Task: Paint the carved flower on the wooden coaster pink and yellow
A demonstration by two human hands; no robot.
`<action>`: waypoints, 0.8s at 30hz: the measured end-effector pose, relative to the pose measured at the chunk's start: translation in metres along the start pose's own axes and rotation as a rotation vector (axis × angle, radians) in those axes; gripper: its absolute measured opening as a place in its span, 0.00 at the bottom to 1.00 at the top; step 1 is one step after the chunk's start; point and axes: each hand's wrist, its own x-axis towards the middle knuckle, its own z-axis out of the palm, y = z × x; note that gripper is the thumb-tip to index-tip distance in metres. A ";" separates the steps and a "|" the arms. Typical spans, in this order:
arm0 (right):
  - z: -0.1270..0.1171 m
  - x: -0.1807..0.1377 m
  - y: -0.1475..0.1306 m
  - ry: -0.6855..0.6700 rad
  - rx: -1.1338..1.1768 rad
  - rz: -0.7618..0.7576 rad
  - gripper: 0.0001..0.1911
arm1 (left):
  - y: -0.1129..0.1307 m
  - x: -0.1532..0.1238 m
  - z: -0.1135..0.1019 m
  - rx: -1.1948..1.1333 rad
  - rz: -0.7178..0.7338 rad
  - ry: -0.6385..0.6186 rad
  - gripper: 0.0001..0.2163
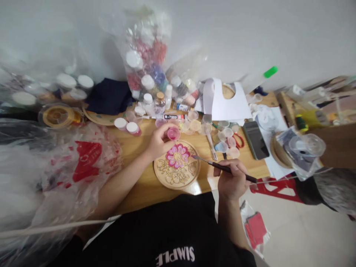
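Observation:
A round wooden plaque (159, 174) lies on the table in front of me, with gold-outlined flower shapes on it. Its large upper flower (178, 155) is filled with pink and magenta. Just above the plaque's top edge, my left hand (161, 141) grips a small cup (174, 134) of pink material, tilted toward me. My right hand (233, 178) is closed round the dark handle of a palette knife (219, 166). The knife's pinkish tip is over the plaque's right side, beside the flower; whether it touches cannot be made out.
Several small cups (205, 128) and red-handled scissors (239, 140) lie beyond the plaque. A phone (256, 140) rests at the right. Capped jars (132, 128) and a B-7000 glue tube (174, 117) stand or lie behind. Plastic bags (83, 159) crowd the left.

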 end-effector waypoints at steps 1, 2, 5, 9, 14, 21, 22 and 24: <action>0.003 0.006 -0.001 -0.045 0.064 0.006 0.10 | 0.000 0.000 0.001 0.006 -0.007 0.007 0.14; 0.006 0.011 -0.003 -0.107 0.118 0.019 0.10 | 0.000 -0.001 0.001 0.012 -0.013 0.023 0.14; 0.018 0.024 -0.008 -0.258 0.168 0.044 0.09 | 0.001 0.000 0.003 0.038 0.008 0.056 0.13; 0.037 0.033 -0.013 -0.365 0.028 -0.045 0.04 | 0.001 0.001 0.005 0.094 0.056 0.078 0.13; 0.050 0.049 -0.020 -0.526 -0.200 -0.156 0.02 | 0.003 0.001 0.008 0.170 0.113 0.113 0.11; 0.052 0.078 -0.068 -0.776 -0.270 -0.308 0.05 | 0.052 0.005 0.009 0.260 0.263 0.136 0.14; 0.051 0.082 -0.080 -0.833 -0.269 -0.333 0.06 | 0.066 0.006 0.008 0.290 0.305 0.139 0.14; 0.051 0.088 -0.107 -0.943 -0.288 -0.387 0.06 | 0.096 0.007 0.004 0.461 0.461 0.122 0.15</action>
